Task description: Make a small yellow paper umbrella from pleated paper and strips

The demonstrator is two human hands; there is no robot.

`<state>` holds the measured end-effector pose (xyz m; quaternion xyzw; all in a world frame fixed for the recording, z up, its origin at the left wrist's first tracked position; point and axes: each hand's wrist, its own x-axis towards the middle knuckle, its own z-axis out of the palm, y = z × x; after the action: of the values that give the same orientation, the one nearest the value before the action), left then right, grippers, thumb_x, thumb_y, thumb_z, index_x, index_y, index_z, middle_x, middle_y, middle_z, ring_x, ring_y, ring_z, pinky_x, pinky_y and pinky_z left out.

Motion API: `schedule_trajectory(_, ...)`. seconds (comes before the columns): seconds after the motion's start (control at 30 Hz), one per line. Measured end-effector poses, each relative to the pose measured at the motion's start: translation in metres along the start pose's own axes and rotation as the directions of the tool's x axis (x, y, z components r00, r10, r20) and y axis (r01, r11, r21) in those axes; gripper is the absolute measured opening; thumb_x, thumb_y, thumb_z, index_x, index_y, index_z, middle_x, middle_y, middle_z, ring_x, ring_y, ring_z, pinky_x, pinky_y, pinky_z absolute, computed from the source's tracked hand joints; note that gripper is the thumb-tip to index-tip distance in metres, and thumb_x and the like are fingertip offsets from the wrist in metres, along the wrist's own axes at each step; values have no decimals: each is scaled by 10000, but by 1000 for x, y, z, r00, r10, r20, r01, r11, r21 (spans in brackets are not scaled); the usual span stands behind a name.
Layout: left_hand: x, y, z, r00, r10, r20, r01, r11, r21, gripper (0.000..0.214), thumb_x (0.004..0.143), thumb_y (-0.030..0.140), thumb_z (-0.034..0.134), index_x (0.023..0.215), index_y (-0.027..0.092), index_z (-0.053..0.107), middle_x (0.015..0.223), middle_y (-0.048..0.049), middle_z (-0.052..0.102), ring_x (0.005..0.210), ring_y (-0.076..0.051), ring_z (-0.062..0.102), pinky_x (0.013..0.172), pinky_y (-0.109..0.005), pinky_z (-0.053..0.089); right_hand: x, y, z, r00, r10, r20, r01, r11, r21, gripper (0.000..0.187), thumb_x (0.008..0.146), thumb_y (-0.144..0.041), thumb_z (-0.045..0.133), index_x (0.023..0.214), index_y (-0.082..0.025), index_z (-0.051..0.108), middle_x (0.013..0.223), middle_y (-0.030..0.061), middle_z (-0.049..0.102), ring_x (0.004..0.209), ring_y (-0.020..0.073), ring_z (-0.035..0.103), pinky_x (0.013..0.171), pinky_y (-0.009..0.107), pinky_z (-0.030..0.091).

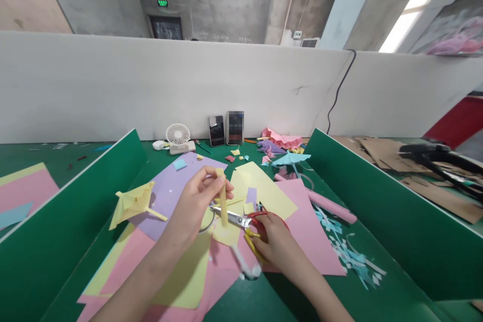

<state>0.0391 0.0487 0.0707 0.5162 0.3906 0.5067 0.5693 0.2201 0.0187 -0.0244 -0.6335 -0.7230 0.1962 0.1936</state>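
Observation:
My left hand (206, 188) pinches the top of a narrow yellow paper strip (224, 206), which hangs down over the papers. My right hand (273, 236) is closed round the red and yellow handles of a pair of scissors (236, 218). The scissors' metal blades point left and reach the strip; whether they touch it I cannot tell. Below lie a pale yellow paper piece (228, 235) and a blurred whitish object (247, 266). Part of a round ring (207, 229) shows beneath my left hand. A yellow paper umbrella (136, 202) lies to the left.
Coloured sheets, including a pink one (302, 231) and a purple one (162, 186), cover the table. Green dividers (75, 211) flank the space. At the back stand a white fan (178, 136) and a phone (216, 131). Blue paper scraps (347, 249) and a pink paper roll (332, 206) lie right.

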Motion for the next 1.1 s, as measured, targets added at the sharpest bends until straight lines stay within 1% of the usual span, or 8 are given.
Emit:
schedule_trajectory(0.1, -2, 0, 2, 999, 26, 30, -31, 980, 196, 136, 802, 318, 516, 733, 202, 505, 665, 38, 570, 562, -90, 499, 589, -230, 407, 1, -1, -5, 997, -11, -71, 12, 1000, 16, 203, 757, -234, 530, 875, -131, 658, 899, 136, 600, 878, 266, 550, 777, 360, 423)
schedule_trajectory(0.17, -3, -2, 4, 994, -24, 110, -10, 954, 301, 126, 807, 304, 488, 734, 204, 511, 639, 43, 559, 524, -88, 466, 543, -221, 383, 1, -5, -9, 989, 0, -148, 23, 987, 158, 219, 809, -276, 469, 801, -152, 649, 851, 118, 600, 812, 245, 568, 738, 357, 439)
schedule_trajectory(0.27, -6, -9, 10, 957, -141, 253, 9, 887, 461, 139, 803, 302, 460, 719, 211, 523, 621, 42, 561, 535, -105, 474, 527, -226, 365, 0, -14, -17, 985, 11, -170, 84, 838, 539, 242, 839, -339, 427, 893, -181, 603, 884, 81, 622, 801, 203, 598, 702, 304, 471)
schedule_trajectory(0.37, -8, -22, 17, 934, -179, 309, -40, 807, 589, 171, 789, 319, 460, 671, 211, 519, 619, 32, 584, 579, -131, 521, 538, -236, 368, -3, -20, -21, 991, -22, -133, 110, 701, 705, 211, 793, -365, 504, 838, -181, 596, 816, 51, 642, 762, 186, 609, 671, 277, 476)
schedule_trajectory(0.53, -7, -39, 20, 928, -195, 318, -47, 785, 618, 165, 792, 301, 430, 687, 209, 517, 634, 11, 615, 574, -142, 538, 533, -242, 376, -3, -17, -20, 985, 37, -166, 86, 735, 673, 168, 796, -303, 505, 688, -177, 534, 644, -3, 561, 618, 141, 534, 577, 247, 433)
schedule_trajectory(0.77, 3, -27, 8, 899, -299, 320, 46, 791, 609, 168, 776, 306, 408, 680, 199, 494, 608, 18, 584, 498, -115, 482, 486, -220, 362, -1, -11, -25, 953, 153, -263, 67, 736, 673, 175, 806, -344, 486, 729, -189, 506, 604, -20, 477, 572, 138, 477, 536, 252, 426)
schedule_trajectory(0.97, 3, -29, 4, 912, -243, 330, -56, 722, 689, 202, 776, 269, 395, 627, 203, 516, 569, 30, 538, 541, -132, 472, 502, -227, 310, 0, -11, -24, 973, -59, -221, 172, 826, 537, 143, 786, -223, 489, 810, -199, 627, 889, 58, 577, 853, 191, 559, 746, 308, 455)
schedule_trajectory(1.1, -2, -36, 7, 905, -175, 389, -174, 680, 712, 208, 774, 225, 391, 594, 202, 493, 563, 34, 502, 543, -130, 452, 499, -232, 278, -1, -15, -18, 989, -71, -130, 127, 857, 499, 125, 761, -143, 480, 748, -191, 595, 727, 21, 600, 693, 162, 569, 625, 266, 442)
